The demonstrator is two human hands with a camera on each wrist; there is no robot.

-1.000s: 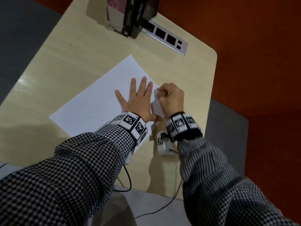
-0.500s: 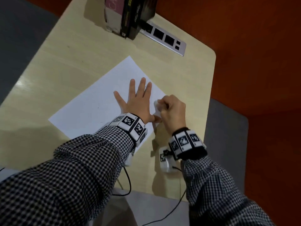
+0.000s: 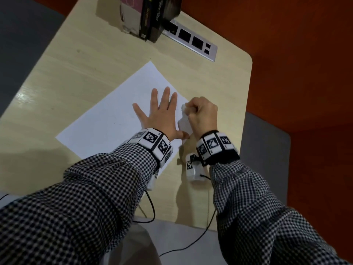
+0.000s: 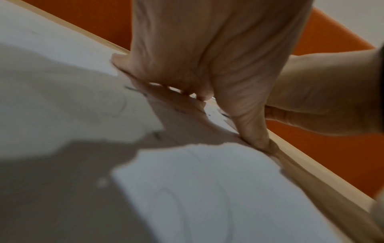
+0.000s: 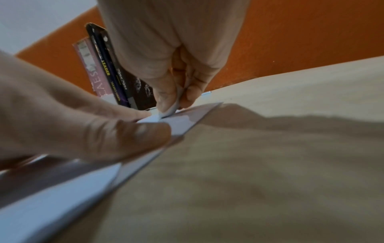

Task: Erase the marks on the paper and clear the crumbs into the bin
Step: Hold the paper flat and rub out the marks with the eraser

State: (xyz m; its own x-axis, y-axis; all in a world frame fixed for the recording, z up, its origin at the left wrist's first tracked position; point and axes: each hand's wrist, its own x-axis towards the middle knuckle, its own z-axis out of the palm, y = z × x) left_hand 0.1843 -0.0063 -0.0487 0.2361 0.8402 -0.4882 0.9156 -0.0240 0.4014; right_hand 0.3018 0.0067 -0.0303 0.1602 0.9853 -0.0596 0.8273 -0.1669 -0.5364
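Observation:
A white sheet of paper (image 3: 107, 115) lies askew on the pale wooden table (image 3: 86, 60). My left hand (image 3: 162, 113) presses flat on it with fingers spread, near its right edge. My right hand (image 3: 202, 115) is fisted just right of the left one and pinches a small white eraser (image 3: 183, 108) against the paper's edge. In the right wrist view the eraser (image 5: 173, 107) sits between thumb and forefinger, its tip on the paper (image 5: 51, 197). Faint pencil marks (image 4: 133, 89) show beside my left hand (image 4: 207, 65). I see no bin.
Several books (image 3: 149, 14) stand at the table's far end beside a silver power strip (image 3: 191, 40). The table's right edge (image 3: 246, 111) is close to my right hand, with orange wall beyond it. Cables (image 3: 150, 207) hang off the near edge.
My right hand drew the eraser back toward me, then pushed it forward again along the paper's edge. The left hand has stayed flat on the sheet.

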